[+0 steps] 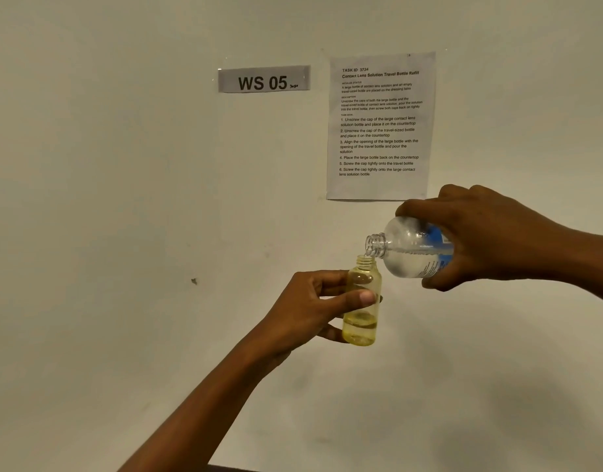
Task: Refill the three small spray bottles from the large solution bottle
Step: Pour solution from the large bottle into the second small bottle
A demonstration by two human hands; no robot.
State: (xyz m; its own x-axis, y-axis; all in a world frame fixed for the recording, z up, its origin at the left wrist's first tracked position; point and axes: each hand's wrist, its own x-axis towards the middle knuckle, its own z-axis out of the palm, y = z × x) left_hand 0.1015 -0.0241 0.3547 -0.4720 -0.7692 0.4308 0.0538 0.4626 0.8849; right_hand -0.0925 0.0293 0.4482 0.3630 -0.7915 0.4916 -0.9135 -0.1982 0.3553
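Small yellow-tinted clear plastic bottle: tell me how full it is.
Mostly empty. The small yellow-tinted plastic bottle shows liquid only near its base, and its neck is uncapped.

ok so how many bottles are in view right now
2. The small yellow bottle is upright in the left hand; the large clear bottle is tipped in the right hand, its neck over the small one's mouth. Others may be out of view.
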